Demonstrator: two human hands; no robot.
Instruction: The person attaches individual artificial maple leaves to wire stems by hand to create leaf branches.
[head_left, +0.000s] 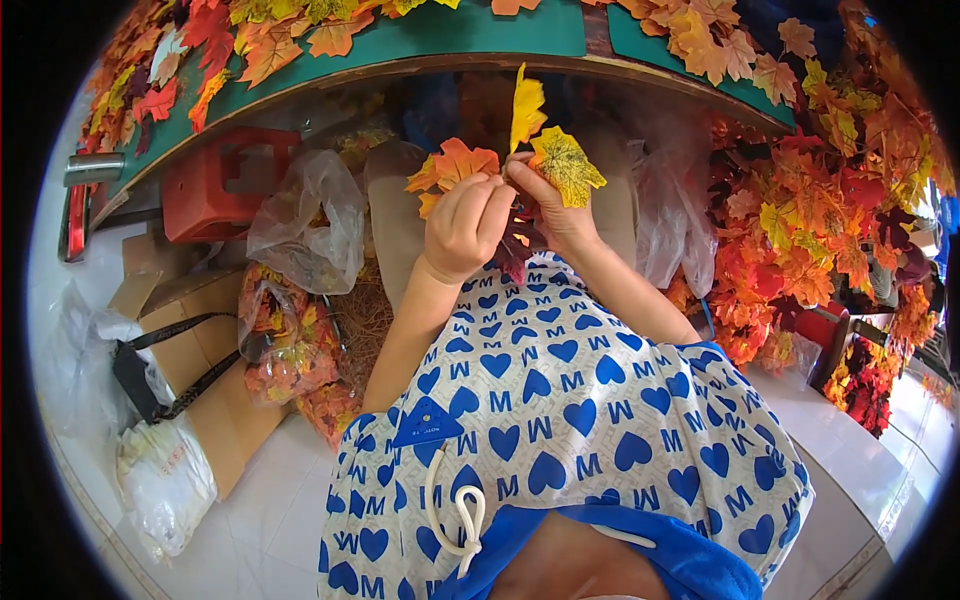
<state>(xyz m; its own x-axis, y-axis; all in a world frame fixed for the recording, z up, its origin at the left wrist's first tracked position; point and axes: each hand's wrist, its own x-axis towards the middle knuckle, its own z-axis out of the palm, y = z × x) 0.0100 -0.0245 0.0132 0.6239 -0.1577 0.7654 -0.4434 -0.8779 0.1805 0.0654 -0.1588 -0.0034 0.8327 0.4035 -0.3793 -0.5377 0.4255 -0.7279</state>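
Note:
Close together below the table's edge, my left hand (465, 228) and my right hand (558, 208) both have their fingers closed on a small bunch of artificial maple leaves. Orange leaves (457, 163) stick out beside my left fingers. One yellow leaf (527, 108) points upward between the hands, and a second yellow leaf (568, 166) with dark speckles spreads over my right fingers. Beneath the hands hangs a dark red leaf (515, 248). My fingertips meet where the stems come together, and the stems themselves are mostly hidden.
Loose autumn leaves lie on the green table (480, 38), and a large heap (770, 260) fills the right side. At left are a red plastic stool (215, 190), clear bags (312, 225), bagged leaves (290, 345), a cardboard box (225, 400) and a white bag (165, 480).

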